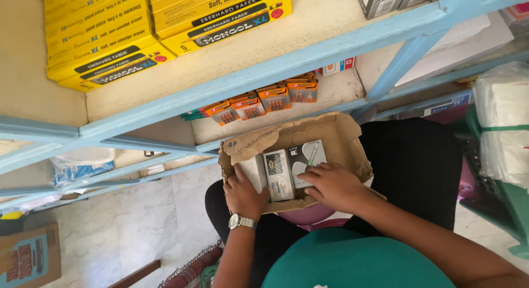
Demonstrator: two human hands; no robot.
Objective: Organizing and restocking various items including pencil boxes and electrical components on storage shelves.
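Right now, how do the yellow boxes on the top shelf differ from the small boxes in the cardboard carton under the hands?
The yellow boxes are long, flat and stacked on a shelf, untouched. The small boxes are grey-white, shorter, packed side by side inside the torn cardboard carton, with the left hand and right hand on them. Both are rectangular retail packs.

**One head-worn camera, looking steeply down**

The single view sits on the person's head and faces almost straight down past the chest onto the lap. It is close: the torn brown cardboard box (341,139) fills the frame's centre. Pale blue painted shelf rails (264,73) cross the upper half, grey tiled floor (138,222) shows lower left.
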